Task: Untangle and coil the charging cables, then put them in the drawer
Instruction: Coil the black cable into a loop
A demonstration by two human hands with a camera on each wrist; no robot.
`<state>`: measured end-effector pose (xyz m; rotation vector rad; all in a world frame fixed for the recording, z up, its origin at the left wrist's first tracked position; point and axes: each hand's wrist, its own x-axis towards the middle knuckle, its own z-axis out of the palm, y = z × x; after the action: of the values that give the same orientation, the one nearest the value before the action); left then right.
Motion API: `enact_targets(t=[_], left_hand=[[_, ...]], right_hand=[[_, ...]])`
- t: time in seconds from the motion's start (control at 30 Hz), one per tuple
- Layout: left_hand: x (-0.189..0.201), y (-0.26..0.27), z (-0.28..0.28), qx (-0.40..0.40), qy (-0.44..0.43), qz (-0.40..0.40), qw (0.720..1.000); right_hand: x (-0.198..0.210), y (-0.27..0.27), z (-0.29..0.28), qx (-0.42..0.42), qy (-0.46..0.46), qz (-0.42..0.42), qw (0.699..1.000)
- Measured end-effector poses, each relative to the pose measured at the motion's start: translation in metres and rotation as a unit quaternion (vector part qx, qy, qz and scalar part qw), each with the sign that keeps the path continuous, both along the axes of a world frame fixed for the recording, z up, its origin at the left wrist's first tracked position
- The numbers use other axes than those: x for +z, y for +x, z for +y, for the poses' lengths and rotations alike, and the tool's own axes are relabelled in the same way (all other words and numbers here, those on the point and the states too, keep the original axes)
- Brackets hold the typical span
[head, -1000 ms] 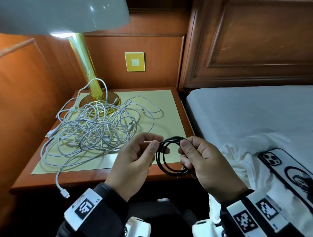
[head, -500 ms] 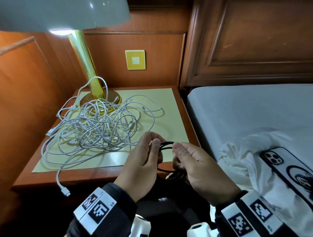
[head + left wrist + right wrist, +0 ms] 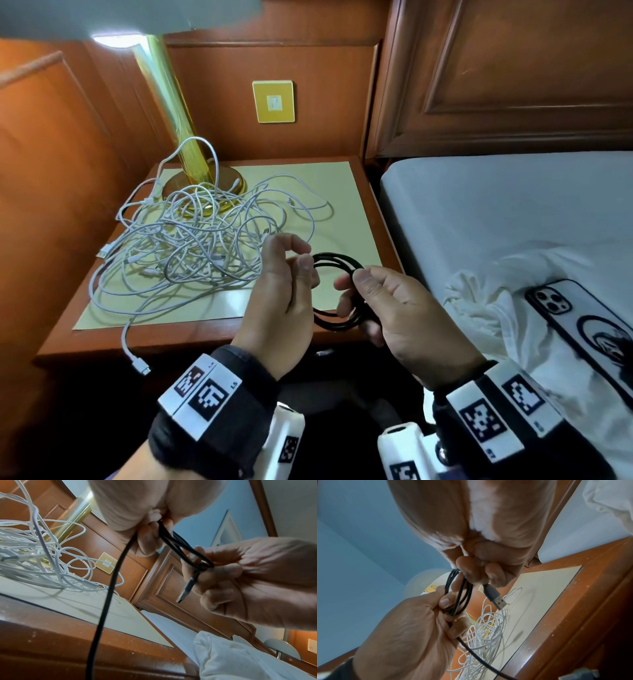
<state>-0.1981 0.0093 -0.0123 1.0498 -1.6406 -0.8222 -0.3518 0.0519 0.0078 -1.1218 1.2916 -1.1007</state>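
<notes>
A black cable is wound into a small coil in front of the nightstand. My right hand pinches the coil's right side, and the cable's USB plug sticks out below its fingers. My left hand pinches the coil's left side, and the loose black tail hangs down from it. A tangle of white cables lies on the nightstand's left half, around the lamp's foot; one white plug dangles over the front edge. No drawer is in view.
A brass lamp stands at the nightstand's back left, its shade overhead. Wood panelling with a yellow switch plate rises behind. A bed lies on the right with crumpled white cloth and a phone.
My hands have kept winding the black cable. They drew close together half a second ago and now stand a little apart with the coil spread between them.
</notes>
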Motion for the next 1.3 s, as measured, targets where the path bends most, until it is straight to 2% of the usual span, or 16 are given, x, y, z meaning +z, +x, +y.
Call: enact_targets(t=[0.13,0.33,0.47,0.53,0.6,0.77,0.9,1.0,1.1,1.2,1.3], left_hand=[[-0.001,0.0,-0.002,-0.01,-0.016,0.003,1.0],[-0.002,-0.004,0.0,-0.072,0.023,0.013,0.997],[-0.001,0.002,-0.002,-0.074,0.047,0.024,0.996],[-0.001,0.008,-0.005,-0.064,0.061,0.021,0.996],[0.0,0.016,-0.009,-0.043,0.07,0.012,0.997],[0.004,0.031,-0.02,0.082,0.048,-0.026,0.995],[-0.001,0.04,-0.025,0.147,0.036,-0.065,0.986],[-0.004,0.039,-0.026,0.171,0.008,-0.125,0.977],[-0.006,0.032,-0.023,0.166,-0.029,-0.198,0.966],[-0.008,0.021,-0.019,0.112,-0.066,-0.236,0.963],[-0.011,0.017,-0.014,0.031,-0.092,-0.259,0.961]], right_hand=[[-0.003,0.004,-0.002,-0.011,-0.002,-0.023,1.0],[-0.005,0.006,-0.002,-0.074,-0.043,0.099,0.991],[-0.006,0.003,-0.005,-0.123,-0.063,0.114,0.984],[-0.006,0.0,-0.008,-0.153,-0.051,0.068,0.985],[-0.002,-0.006,-0.01,-0.174,-0.033,-0.016,0.984],[0.011,-0.022,-0.01,-0.201,0.02,-0.161,0.966],[0.011,-0.027,-0.008,-0.193,0.014,-0.186,0.963],[0.009,-0.026,-0.01,-0.192,-0.001,-0.157,0.969],[0.007,-0.021,-0.009,-0.186,-0.024,-0.085,0.979],[0.003,-0.017,-0.007,-0.166,-0.06,0.019,0.984],[-0.002,-0.014,-0.006,-0.163,-0.107,0.124,0.973]])
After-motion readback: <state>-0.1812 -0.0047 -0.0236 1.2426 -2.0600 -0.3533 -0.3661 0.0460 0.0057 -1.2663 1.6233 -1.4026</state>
